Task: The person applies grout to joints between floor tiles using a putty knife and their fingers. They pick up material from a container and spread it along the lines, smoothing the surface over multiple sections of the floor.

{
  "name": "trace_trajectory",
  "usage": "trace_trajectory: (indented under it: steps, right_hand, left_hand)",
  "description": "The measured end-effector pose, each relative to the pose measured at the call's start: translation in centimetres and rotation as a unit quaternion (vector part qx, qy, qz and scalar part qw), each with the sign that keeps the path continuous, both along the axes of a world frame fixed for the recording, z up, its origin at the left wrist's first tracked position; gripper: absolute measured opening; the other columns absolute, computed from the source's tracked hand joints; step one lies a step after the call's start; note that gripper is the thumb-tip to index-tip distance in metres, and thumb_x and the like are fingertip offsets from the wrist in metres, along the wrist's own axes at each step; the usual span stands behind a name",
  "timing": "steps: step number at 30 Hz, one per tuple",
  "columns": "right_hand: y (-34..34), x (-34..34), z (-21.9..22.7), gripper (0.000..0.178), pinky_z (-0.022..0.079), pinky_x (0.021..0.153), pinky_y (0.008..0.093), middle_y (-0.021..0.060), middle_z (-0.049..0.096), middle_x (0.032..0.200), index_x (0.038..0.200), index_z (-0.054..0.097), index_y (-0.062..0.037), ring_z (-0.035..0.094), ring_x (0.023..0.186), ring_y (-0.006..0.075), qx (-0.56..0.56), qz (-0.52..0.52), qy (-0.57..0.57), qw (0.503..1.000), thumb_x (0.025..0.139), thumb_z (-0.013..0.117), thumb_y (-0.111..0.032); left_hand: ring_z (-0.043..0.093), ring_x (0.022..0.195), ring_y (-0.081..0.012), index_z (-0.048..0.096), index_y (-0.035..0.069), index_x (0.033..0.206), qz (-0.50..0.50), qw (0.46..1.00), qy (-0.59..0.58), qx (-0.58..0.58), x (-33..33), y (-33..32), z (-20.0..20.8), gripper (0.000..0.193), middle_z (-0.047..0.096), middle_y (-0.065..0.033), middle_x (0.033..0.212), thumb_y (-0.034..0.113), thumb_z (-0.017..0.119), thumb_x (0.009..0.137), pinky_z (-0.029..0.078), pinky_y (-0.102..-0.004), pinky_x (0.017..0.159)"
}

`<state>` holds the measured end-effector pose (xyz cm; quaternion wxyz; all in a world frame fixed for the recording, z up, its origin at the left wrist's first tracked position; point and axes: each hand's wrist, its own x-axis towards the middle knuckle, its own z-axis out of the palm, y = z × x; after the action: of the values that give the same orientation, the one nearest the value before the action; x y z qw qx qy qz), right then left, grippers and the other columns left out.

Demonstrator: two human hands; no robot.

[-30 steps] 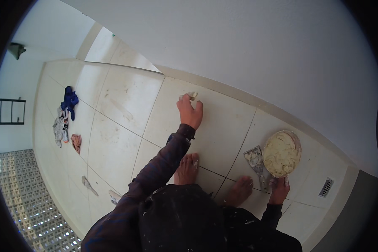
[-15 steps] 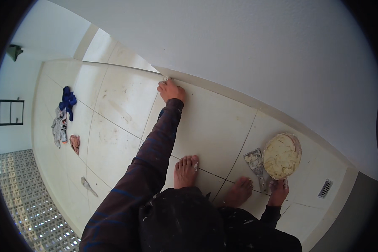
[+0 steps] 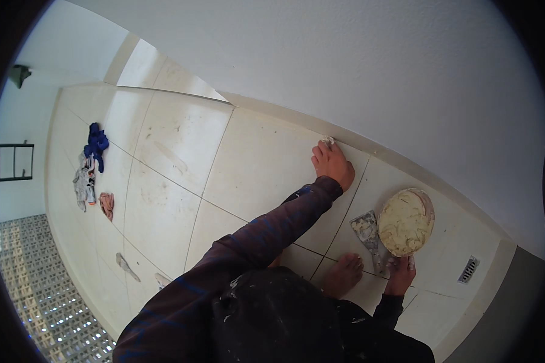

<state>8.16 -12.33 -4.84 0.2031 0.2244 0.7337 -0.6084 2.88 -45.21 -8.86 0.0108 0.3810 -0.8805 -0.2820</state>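
Note:
My left hand [image 3: 334, 166] reaches across the floor to the foot of the wall, its fingers closed and pressing at the skirting [image 3: 284, 114]. A small whitish, smeared lump [image 3: 327, 140] shows at the fingertips; its kind is unclear. At the right, my right hand [image 3: 401, 275] grips the near edge of a round tub [image 3: 430, 213] filled with cream-coloured putty [image 3: 407, 222]. Against the tub's left side lies a putty-smeared scraper [image 3: 366, 228], wide blade away from me and handle close to my right fingers.
My bare foot [image 3: 346, 273] stands on cream floor tiles left of the right hand. A metal drain grate [image 3: 469, 270] lies at the far right. Dark blue cloth [image 3: 96, 144], grey cloth [image 3: 83, 184] and a pinkish rag [image 3: 106, 206] lie at left, beyond a pale flat strip [image 3: 127, 267].
My left hand has slid right along the foot of the wall, from near the corner toward the tub. My right hand, the tub and the scraper stay in place.

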Motion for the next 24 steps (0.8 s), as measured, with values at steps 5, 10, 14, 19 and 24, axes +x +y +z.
trace_trajectory:
  steps: [5,10,14,19,24]
  right_hand:
    - [0.0,-0.1,0.1,0.032,0.049,0.067,0.0249,0.0018,0.063,0.097,0.124,0.059,-0.0025,0.06,0.079,0.0104,-0.005,-0.012,-0.002,1.0,0.1,0.054,-0.023]
    - [-0.3,-0.4,0.9,0.029,0.049,0.063,0.0236,0.0015,0.063,0.095,0.119,0.06,-0.0035,0.06,0.075,0.0098,-0.004,-0.027,-0.008,1.0,0.1,0.056,-0.025]
    - [-0.2,-0.2,0.3,0.027,0.048,0.062,0.0226,0.0013,0.063,0.093,0.117,0.061,-0.0038,0.059,0.073,0.0094,-0.007,-0.013,0.009,1.0,0.1,0.057,-0.024]
    - [-0.4,-0.2,0.3,0.025,0.048,0.061,0.0228,0.0006,0.062,0.091,0.116,0.06,-0.003,0.06,0.073,0.0092,-0.025,-0.029,-0.016,0.999,0.1,0.057,-0.022]
    - [-0.1,-0.2,0.2,0.022,0.048,0.061,0.0224,0.0001,0.063,0.09,0.113,0.061,-0.0037,0.06,0.072,0.0089,-0.03,-0.035,0.0,0.999,0.1,0.058,-0.022]
  left_hand:
    - [0.041,0.115,-0.0435,0.052,-0.007,0.122,-0.091,0.985,0.014,0.146,-0.6,2.3,1.6,0.051,0.044,-0.0282,0.124,0.014,0.062,0.076,0.038,-0.0526,0.098]
    - [0.045,0.115,-0.045,0.054,-0.005,0.129,0.109,0.988,0.101,-0.034,4.3,-8.9,-1.5,0.054,0.05,-0.0286,0.124,0.017,0.06,0.079,0.041,-0.0529,0.097]
    - [0.042,0.12,-0.0429,0.054,-0.004,0.122,0.243,0.964,0.006,-0.106,6.7,-19.8,-2.3,0.049,0.048,-0.0257,0.128,0.019,0.062,0.08,0.039,-0.0515,0.101]
    - [0.042,0.12,-0.0415,0.056,-0.004,0.115,0.253,0.955,-0.01,-0.158,6.4,-23.6,-4.5,0.043,0.05,-0.0245,0.124,0.015,0.064,0.078,0.041,-0.047,0.101]
    - [0.043,0.115,-0.0422,0.055,-0.004,0.11,0.199,0.967,-0.026,-0.158,4.2,-17.0,-4.0,0.04,0.048,-0.0236,0.12,0.014,0.065,0.075,0.044,-0.0501,0.095]
